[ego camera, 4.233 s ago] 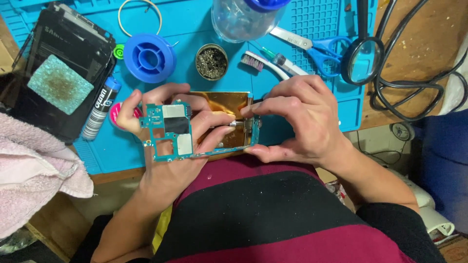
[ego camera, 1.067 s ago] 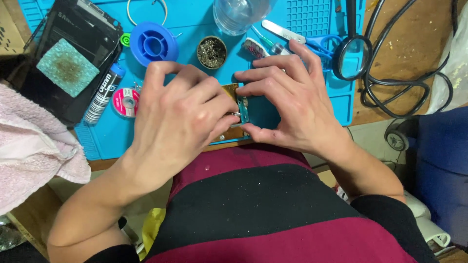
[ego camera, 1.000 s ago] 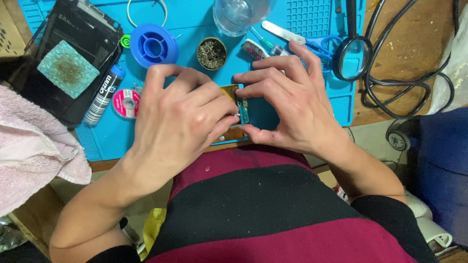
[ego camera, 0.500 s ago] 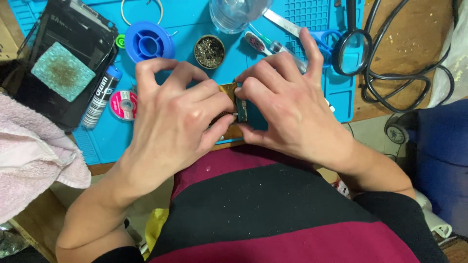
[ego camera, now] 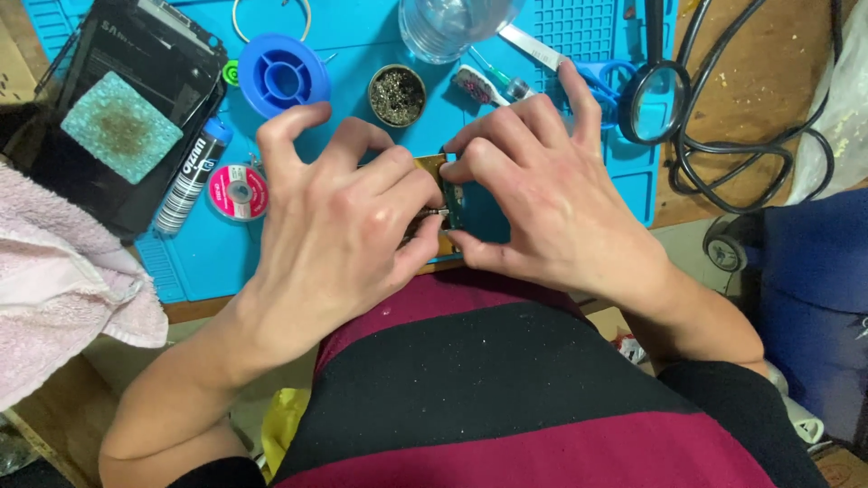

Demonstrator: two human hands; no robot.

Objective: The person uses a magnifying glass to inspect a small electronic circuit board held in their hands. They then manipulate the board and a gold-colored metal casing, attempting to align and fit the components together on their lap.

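At frame centre, the left hand (ego camera: 339,239) and right hand (ego camera: 551,208) curl their fingers shut around a small circuit board (ego camera: 452,194) above the blue mat (ego camera: 551,27), apparently mid-adjustment, so any further handling calls for gentle, steady pressure.

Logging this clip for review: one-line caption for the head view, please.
Both hands, left hand and right hand, pinch a small green circuit board above a blue silicone work mat.
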